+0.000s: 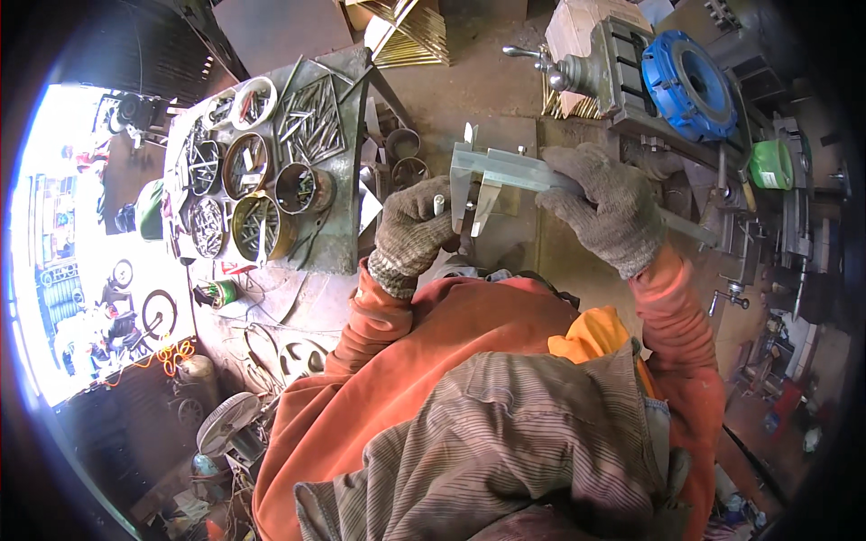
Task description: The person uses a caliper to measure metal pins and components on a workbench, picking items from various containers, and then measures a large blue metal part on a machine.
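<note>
A gloved right hand [609,209] clamps its grip on a metal caliper [516,170] while the left hand [410,236] grips a small metal pin [438,206] near a table [339,203]

Beyond your left fingers [422,194] and right fingers [577,165], you have open room over the floor [492,95]. The caliper [519,169] bars the gap between them; leftward stands the cluttered tabletop [338,242], rightward the blue ring [661,83].
</note>
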Motion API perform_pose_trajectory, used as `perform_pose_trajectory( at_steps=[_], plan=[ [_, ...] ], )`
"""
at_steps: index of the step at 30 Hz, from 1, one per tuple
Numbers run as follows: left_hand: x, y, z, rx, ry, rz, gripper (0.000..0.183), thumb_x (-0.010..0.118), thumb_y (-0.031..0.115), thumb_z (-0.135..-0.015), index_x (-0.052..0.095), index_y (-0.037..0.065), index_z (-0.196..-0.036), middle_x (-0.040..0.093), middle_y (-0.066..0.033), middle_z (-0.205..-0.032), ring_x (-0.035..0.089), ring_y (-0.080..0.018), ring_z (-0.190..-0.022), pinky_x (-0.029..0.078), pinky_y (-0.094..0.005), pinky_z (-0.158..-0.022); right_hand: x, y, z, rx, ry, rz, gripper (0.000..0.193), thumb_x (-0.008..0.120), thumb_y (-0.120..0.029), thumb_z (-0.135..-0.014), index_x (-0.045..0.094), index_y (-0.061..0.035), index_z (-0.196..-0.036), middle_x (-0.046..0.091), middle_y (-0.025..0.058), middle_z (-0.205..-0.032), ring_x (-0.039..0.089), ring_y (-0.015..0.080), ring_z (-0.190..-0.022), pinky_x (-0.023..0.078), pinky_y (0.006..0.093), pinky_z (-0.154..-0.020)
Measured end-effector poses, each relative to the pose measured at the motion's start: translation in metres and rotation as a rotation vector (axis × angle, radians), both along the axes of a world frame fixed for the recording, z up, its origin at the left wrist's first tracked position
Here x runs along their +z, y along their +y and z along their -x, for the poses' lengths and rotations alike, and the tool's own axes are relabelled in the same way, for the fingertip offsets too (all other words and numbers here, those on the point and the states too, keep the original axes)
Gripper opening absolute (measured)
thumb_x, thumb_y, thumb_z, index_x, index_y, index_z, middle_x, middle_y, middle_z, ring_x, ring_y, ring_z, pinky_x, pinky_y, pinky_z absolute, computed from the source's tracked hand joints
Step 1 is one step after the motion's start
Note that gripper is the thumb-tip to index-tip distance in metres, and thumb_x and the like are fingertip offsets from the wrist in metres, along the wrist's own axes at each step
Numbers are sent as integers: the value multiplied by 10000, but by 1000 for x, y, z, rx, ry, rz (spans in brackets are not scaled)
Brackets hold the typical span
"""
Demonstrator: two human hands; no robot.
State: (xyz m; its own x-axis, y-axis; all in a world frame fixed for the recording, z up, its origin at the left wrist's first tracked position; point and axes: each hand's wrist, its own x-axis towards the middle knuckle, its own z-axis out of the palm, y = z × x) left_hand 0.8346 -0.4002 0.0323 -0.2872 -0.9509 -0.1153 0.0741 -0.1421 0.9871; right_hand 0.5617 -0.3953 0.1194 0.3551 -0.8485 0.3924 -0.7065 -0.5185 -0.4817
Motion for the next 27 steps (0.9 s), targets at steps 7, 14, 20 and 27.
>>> perform_pose_trajectory(
  at_steps=[7, 14, 20, 27],
  plan=[
    [13, 2, 4, -8, 18, -116, 341, 807, 107, -825, 728, 35, -1149, 691, -4, -903, 605, -58, -680, 491, -237, -600, -5, 1, -1, -47, -115, -113, 457, 834, -156, -794, 681, -73, -1216, 689, 116, -935, 706, 280, -796, 559, 381, -690],
    [16, 0, 12, 7, 7, -43, 348, 804, 108, -828, 723, 25, -1157, 698, -5, -904, 611, -63, -671, 488, -233, -582, -12, 1, 7, -35, -60, -92, 454, 830, -139, -800, 683, -72, -1224, 695, 112, -943, 694, 253, -775, 559, 359, -695],
    [4, 1, 12, -7, 50, 7, 307, 776, 93, -842, 736, 43, -1142, 692, -8, -919, 602, -63, -715, 496, -252, -618, -12, -5, 15, 6, 18, -26, 428, 835, -169, -814, 686, -67, -1201, 685, 124, -917, 687, 264, -787, 548, 361, -687],
    [-2, -4, 14, 3, -6, 77, 310, 772, 90, -835, 739, 48, -1140, 688, -1, -900, 593, -60, -697, 493, -248, -612, -9, -8, 16, 27, 19, 7, 427, 835, -174, -817, 679, -62, -1198, 685, 134, -921, 686, 276, -772, 547, 365, -685]
  ],
)
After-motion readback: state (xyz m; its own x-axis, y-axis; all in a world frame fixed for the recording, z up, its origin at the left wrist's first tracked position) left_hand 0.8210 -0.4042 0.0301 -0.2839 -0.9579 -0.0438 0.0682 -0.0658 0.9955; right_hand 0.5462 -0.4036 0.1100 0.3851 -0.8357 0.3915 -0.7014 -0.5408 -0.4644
